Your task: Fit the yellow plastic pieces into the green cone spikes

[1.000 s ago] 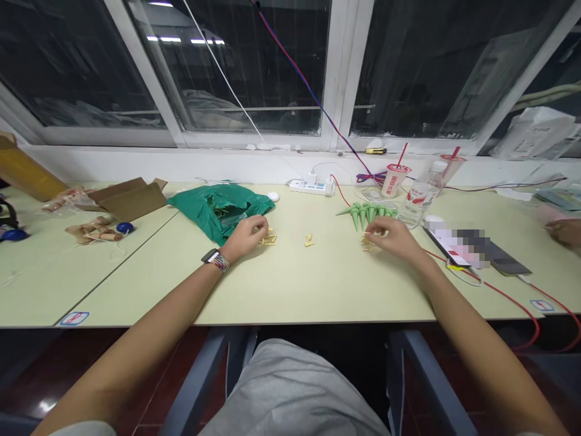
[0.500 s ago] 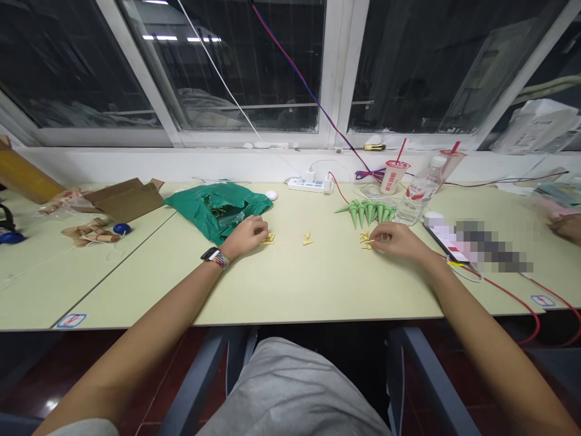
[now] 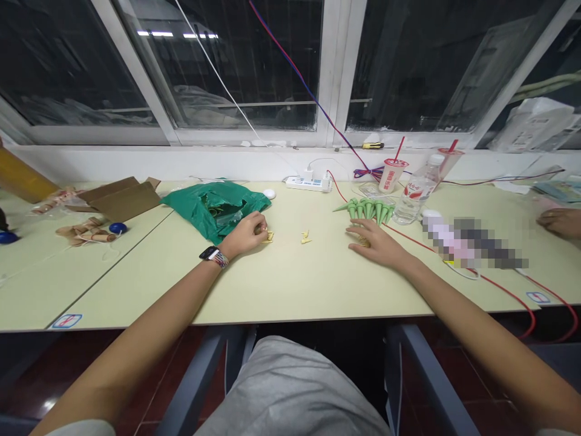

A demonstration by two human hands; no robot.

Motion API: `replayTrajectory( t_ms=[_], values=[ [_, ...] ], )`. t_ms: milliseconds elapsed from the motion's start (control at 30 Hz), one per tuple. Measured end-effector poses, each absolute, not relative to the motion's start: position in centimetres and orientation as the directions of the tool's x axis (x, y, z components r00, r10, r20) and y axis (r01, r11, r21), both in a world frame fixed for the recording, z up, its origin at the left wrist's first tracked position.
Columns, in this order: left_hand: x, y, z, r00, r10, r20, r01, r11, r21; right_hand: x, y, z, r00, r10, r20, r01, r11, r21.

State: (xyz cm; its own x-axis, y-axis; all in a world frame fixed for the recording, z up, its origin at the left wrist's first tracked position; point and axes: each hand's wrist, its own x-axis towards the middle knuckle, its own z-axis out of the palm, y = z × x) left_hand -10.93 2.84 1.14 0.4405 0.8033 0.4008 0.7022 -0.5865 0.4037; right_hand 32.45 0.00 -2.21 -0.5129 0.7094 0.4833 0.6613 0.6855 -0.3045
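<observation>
My left hand (image 3: 247, 234) rests on the table beside the green plastic bag, its fingers curled together. Small yellow pieces (image 3: 270, 237) show at its fingertips; whatever lies inside the fingers is hidden. On the right, my right hand (image 3: 374, 242) is spread palm down, fingers apart, over more small yellow pieces (image 3: 364, 240) that it mostly covers. Between the hands lie a few loose small yellow pieces (image 3: 305, 237). Just beyond my right hand, several green cone-shaped spikes (image 3: 370, 209) lie in a row.
Left of centre sits the green plastic bag (image 3: 195, 203), near a cardboard box (image 3: 120, 203) and wooden toys (image 3: 86, 233). At the back are a power strip (image 3: 308, 183), a paper cup (image 3: 393, 175) and a water bottle (image 3: 415, 194). Another person's hand (image 3: 560, 222) is at far right.
My right hand has moved left and opened from a pinch into spread fingers over the yellow pieces. My left hand stays by its pile.
</observation>
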Motion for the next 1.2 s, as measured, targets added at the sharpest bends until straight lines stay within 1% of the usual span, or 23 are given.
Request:
replayTrajectory(
  t_ms=[67, 200, 467, 700, 900, 1033, 1100, 1200],
  values=[
    [-11.0, 3.0, 1.0, 0.439, 0.804, 0.401, 0.707, -0.585, 0.398, 32.2, 0.5, -2.7, -0.525, 0.705, 0.477, 0.628, 0.699, -0.341],
    [-10.7, 3.4, 0.4, 0.434, 0.804, 0.406, 0.715, -0.582, 0.389, 32.4, 1.2, -3.1, -0.481, 0.726, 0.492, 0.611, 0.680, -0.406],
    [-8.8, 2.7, 0.6, 0.551, 0.737, 0.391, 0.656, -0.673, 0.343, 32.5, 0.9, -3.0, -0.453, 0.710, 0.538, 0.621, 0.685, -0.381],
    [-8.7, 2.5, 0.8, 0.542, 0.743, 0.393, 0.659, -0.666, 0.350, 32.3, 0.9, -3.0, -0.462, 0.709, 0.533, 0.633, 0.684, -0.362],
    [-8.7, 2.6, 0.8, 0.551, 0.740, 0.385, 0.663, -0.669, 0.337, 32.5, 1.3, -3.1, -0.430, 0.738, 0.520, 0.642, 0.655, -0.399],
    [-8.8, 2.7, 0.7, 0.556, 0.731, 0.394, 0.655, -0.678, 0.333, 32.6, 1.5, -3.2, -0.423, 0.730, 0.537, 0.625, 0.664, -0.411],
    [-8.9, 2.8, 0.6, 0.557, 0.727, 0.402, 0.657, -0.682, 0.323, 32.7, 1.5, -3.1, -0.392, 0.725, 0.567, 0.623, 0.662, -0.417],
    [-9.0, 2.8, 0.6, 0.565, 0.717, 0.409, 0.658, -0.690, 0.301, 32.8, 1.4, -2.6, -0.269, 0.712, 0.648, 0.641, 0.635, -0.431]
  ],
)
